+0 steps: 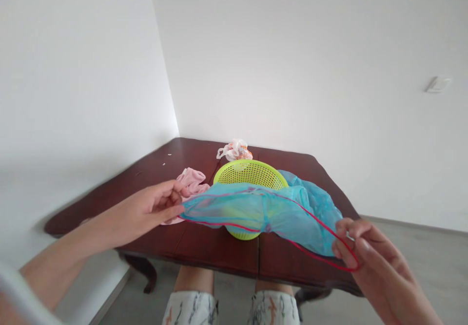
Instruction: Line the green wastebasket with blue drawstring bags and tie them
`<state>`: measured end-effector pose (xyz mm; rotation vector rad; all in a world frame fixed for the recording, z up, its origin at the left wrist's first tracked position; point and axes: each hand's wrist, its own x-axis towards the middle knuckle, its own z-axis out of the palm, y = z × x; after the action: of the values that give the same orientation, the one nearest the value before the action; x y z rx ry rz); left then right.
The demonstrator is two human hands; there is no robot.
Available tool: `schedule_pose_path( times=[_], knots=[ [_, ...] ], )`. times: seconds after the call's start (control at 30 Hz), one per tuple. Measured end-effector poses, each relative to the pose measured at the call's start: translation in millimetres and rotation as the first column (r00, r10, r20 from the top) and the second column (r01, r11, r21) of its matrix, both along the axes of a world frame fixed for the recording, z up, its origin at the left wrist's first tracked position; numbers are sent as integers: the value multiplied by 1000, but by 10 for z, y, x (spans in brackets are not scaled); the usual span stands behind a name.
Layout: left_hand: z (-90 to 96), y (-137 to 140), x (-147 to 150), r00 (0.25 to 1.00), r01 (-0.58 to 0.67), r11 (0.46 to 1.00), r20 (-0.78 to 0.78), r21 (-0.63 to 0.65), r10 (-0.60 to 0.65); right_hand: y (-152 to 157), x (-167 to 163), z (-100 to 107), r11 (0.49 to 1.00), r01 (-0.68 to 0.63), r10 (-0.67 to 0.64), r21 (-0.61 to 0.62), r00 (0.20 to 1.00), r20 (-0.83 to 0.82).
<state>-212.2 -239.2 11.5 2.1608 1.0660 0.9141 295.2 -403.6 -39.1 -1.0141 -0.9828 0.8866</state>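
A piece of sheer blue fabric [234, 207] edged with a red cord is stretched between my hands above the table's front; whether it is a bag I cannot tell. My left hand [166, 202] pinches its left end between thumb and fingers. At the other end, my right hand [369, 247] is closed on the fabric's right corner, with a loop of the red cord [319, 219] running by its fingers. Behind and partly under the fabric stands a yellow-green plastic basket [252, 165]. Pink cloth [192, 179] lies just beyond my left hand.
The dark red wooden table [292, 157] has curved legs and stands by white walls. A tied white plastic bag [236, 150] with orange print sits behind the basket. Small white scraps [164, 163] lie at the table's left. My knees are under its front edge.
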Motion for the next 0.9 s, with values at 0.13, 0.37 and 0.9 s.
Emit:
schedule_pose_path(
  times=[0.13, 0.37, 0.9],
  knots=[
    [-263, -283, -23, 996, 68, 964, -37, -258, -80, -159, -215, -444, 979, -9, 0, -202, 999, -46],
    [-738, -761, 342, 931, 122, 950, 366, -286, -9, -346, -576, -661, 950, -63, 57, -305, 998, -31],
    [-381, -1532, 1259, 933, 300, 809, 22, 506, -359, -353, -1808, -584, 899, 56, -308, 434, 786, 536]
  ],
)
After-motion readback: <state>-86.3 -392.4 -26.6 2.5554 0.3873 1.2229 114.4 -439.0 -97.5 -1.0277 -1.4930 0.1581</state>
